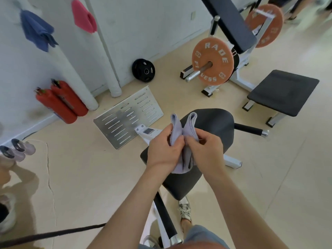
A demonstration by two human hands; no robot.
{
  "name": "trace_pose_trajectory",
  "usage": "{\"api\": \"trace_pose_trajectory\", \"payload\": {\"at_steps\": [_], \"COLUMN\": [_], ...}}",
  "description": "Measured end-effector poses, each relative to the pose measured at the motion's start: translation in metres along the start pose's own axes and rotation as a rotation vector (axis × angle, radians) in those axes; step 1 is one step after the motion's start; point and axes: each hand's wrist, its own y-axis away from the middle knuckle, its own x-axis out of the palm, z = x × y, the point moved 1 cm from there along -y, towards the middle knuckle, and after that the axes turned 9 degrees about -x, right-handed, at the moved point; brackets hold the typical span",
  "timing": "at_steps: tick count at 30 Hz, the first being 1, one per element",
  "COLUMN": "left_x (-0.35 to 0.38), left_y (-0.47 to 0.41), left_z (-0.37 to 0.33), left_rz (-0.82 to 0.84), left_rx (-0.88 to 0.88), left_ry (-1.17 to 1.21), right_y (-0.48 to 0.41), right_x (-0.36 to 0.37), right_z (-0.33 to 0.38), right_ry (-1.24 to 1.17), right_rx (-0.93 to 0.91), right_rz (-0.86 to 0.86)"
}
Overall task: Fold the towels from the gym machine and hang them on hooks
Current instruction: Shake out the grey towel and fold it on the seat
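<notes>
**Pale lilac towel gathered in both hands above the machine seat**

A small pale lilac terry towel (190,126) is held in the air directly above the black padded seat (215,123) of the white-framed gym machine. It is bunched between the two hands, with two folded loops standing up above the fingers and the rest hanging down between the wrists. The left hand (164,150) is curled round the left side of the cloth, and the right hand (206,150) pinches the right side with thumb and fingers. The hands are pressed close together.

A slotted silver metal footplate (127,117) lies on the floor to the left of the seat. Further left of the seat, two red fire extinguishers (59,103) are stood against the white wall. High on that wall, up and left of the seat, a dark blue towel (36,31) and a pink towel (82,17) are hung. Beyond the seat, an orange weight plate (212,61) is mounted on a bar, and a black round weight plate (143,70) is leaned against the wall.
</notes>
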Motion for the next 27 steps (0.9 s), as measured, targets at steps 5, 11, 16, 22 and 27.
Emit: {"api": "trace_pose_trajectory", "payload": {"at_steps": [5, 11, 16, 22, 27], "left_x": [-0.004, -0.006, 0.001, -0.027, -0.031], "left_y": [0.005, 0.007, 0.010, 0.004, -0.017], "left_z": [-0.013, -0.022, -0.025, -0.026, 0.021], "left_rz": [-0.072, 0.092, 0.220, 0.114, 0.339], "left_rx": [0.034, 0.006, 0.003, -0.053, -0.622], "left_ry": [0.089, 0.258, 0.065, 0.341, 0.610], "right_y": [-0.005, -0.011, -0.016, -0.029, -0.042], "right_x": [0.001, 0.000, -0.001, -0.022, -0.033], "right_z": [0.007, 0.005, 0.015, 0.011, 0.014], "right_ry": [0.066, 0.087, -0.054, -0.226, -0.348], "right_rx": [-0.050, -0.079, 0.042, 0.216, 0.266], "right_rz": [0.088, 0.174, 0.187, 0.212, 0.272]}}
